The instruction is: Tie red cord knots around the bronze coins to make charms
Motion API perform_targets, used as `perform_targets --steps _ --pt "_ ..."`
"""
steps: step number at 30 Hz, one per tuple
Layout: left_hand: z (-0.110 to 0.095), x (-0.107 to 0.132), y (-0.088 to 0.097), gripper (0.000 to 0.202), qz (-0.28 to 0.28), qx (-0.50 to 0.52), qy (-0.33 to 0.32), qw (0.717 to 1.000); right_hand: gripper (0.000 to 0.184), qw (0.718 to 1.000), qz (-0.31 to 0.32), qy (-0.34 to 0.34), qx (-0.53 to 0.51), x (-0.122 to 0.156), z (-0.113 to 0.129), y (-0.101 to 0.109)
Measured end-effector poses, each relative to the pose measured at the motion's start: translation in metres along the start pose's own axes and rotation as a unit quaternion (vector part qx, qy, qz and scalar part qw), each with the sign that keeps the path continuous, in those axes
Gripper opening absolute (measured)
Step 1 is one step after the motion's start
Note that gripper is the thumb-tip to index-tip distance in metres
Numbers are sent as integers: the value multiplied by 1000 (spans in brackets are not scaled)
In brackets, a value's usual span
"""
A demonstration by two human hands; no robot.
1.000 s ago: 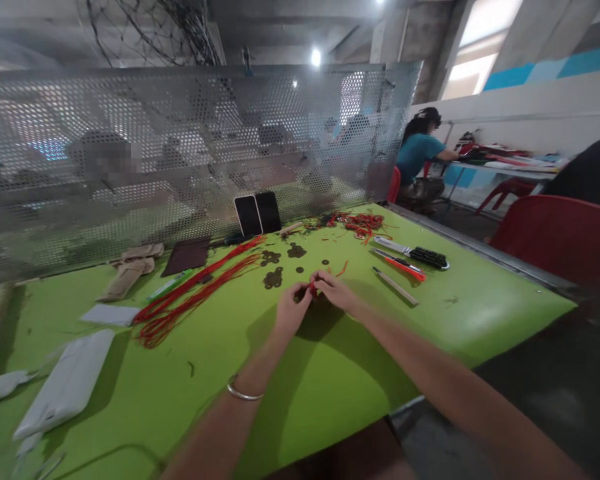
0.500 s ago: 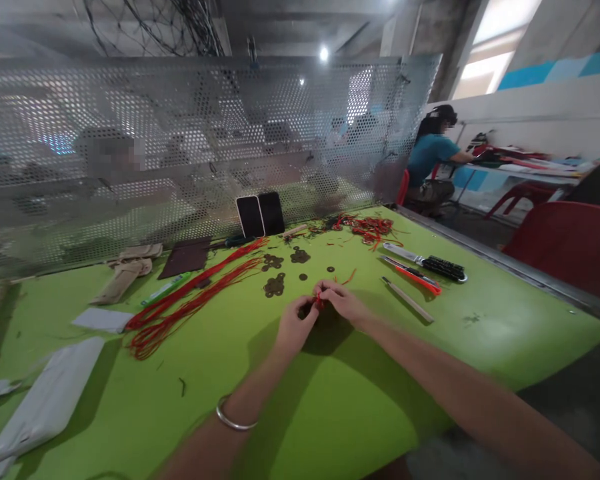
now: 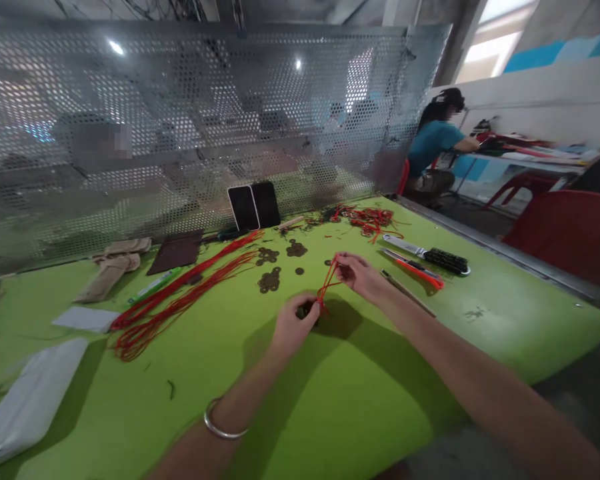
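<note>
Red cord (image 3: 328, 280) stretches between my two hands above the green table. My left hand (image 3: 296, 321) pinches its lower end, where the cord bunches into a small knot; a dark bit shows under these fingers, too small to name. My right hand (image 3: 359, 272) is up and to the right, thumb and fingers closed on the cord's upper end. Just beyond the hands lie several dark round coins with holes, in small piles (image 3: 269, 280), and a single coin (image 3: 299, 271).
Long red cords (image 3: 180, 293) lie to the left, near a white packet (image 3: 35, 393). At right are a utility knife (image 3: 413, 268), a black-handled tool (image 3: 445, 260) and a thin stick (image 3: 410, 293). Tangled red cords (image 3: 370, 219) lie behind. A perforated metal screen (image 3: 180, 133) borders the table; a person (image 3: 433, 143) sits beyond.
My right hand has moved up and right, away from my left hand, drawing the red cord out between them. My left hand keeps its pinch. The view has shifted slightly.
</note>
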State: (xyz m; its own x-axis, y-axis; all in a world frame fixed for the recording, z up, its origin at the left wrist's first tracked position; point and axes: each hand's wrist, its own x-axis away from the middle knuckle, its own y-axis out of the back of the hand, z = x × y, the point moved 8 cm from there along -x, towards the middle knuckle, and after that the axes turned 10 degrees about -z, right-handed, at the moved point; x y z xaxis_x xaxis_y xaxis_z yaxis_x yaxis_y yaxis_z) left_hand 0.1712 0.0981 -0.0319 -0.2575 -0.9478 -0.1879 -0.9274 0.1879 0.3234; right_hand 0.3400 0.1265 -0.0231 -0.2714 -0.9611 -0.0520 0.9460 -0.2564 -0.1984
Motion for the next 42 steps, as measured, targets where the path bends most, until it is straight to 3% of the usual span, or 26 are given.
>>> perform_targets --steps 6,10,12,14,16,17,19,21,23,26,42 --pt "-1 2 0 19 10 0 18 1000 22 993 -115 28 17 -18 5 40" --pt "0 2 0 19 7 31 34 999 26 967 -243 65 41 -17 6 69" --pt "2 1 1 19 0 58 47 997 34 944 -304 106 65 -7 15 76" --pt "4 -1 3 19 -14 84 64 994 41 932 -316 151 92 6 27 69" --pt "7 -2 6 19 -33 105 80 991 37 941 -232 201 145 18 40 42" --pt "8 -2 8 19 -42 112 85 989 29 942 -143 235 193 24 46 19" --pt "9 -2 10 20 -55 123 88 987 13 915 32 288 281 42 46 -24" --pt "9 -2 12 21 -66 133 86 985 11 883 132 303 334 57 38 -47" --pt "8 -2 13 23 -71 145 86 983 14 875 153 293 355 60 31 -54" --pt "5 -1 13 26 -72 162 92 980 17 875 133 284 369 58 27 -51" --pt "12 -3 19 32 -136 207 101 964 12 872 201 250 371 65 31 -56"
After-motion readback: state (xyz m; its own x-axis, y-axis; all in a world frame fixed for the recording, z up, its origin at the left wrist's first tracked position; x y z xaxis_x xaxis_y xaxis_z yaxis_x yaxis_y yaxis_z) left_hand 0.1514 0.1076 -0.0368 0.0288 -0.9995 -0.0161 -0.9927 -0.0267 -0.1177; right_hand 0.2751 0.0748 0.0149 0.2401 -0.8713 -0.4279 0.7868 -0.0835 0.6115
